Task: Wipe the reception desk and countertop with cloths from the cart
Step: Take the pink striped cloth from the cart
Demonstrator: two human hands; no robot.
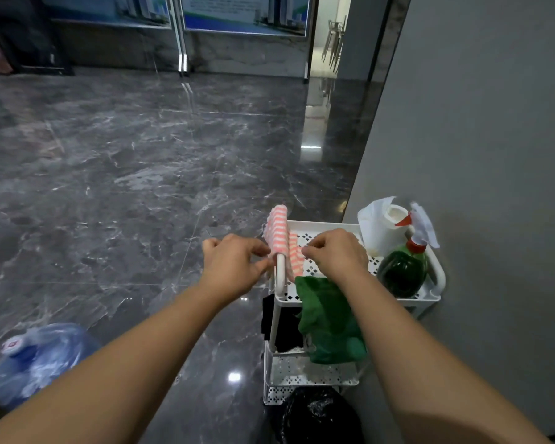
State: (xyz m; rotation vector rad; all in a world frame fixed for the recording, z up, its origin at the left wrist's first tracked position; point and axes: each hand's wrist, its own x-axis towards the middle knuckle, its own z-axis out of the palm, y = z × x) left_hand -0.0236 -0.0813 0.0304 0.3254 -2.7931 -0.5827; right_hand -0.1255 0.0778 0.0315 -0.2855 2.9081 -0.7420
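Pink-and-white striped cloth [277,229]: draped over side rail of white perforated plastic cart [438,277]. Left grip [234,264], right grip [337,254]: each pinching that cloth. Green cloth [327,318]: hanging over the cart's near edge.

The floor [109,155] was dark veined stone, polished glossy; the wall [478,123] was smooth matt grey; the cart [314,224] looked like matt white perforated plastic or painted metal; the striped cloth [277,229] was soft, nubbly fabric; the green cloth [327,322] was matt fabric; the spray bottle [401,270] was glossy translucent plastic; the black bag [318,418] was shiny, crinkled film.
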